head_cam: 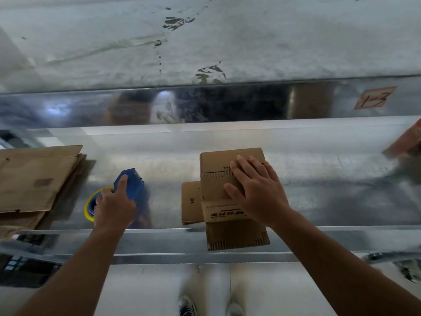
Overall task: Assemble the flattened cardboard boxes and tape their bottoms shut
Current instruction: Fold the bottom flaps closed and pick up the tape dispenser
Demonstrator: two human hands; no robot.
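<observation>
A small brown cardboard box (pixel 218 179) stands on the shiny metal table (pixel 319 179), its folded bottom flaps facing up and one flap hanging over the table's front edge. My right hand (pixel 257 190) lies flat on top of it with straight fingers, pressing the flaps down. To the left, my left hand (pixel 114 206) grips a blue tape dispenser (pixel 131 183) with a yellow-rimmed tape roll (pixel 91 204), index finger stretched along its top. The dispenser rests on the table, apart from the box.
A stack of flattened brown boxes (pixel 34 179) lies at the table's left end. An orange-brown carton (pixel 407 140) sits at the far right edge. A metal back ledge (pixel 205 106) carries a label reading 1-3 (pixel 374 98). My shoes (pixel 186 306) show below the table.
</observation>
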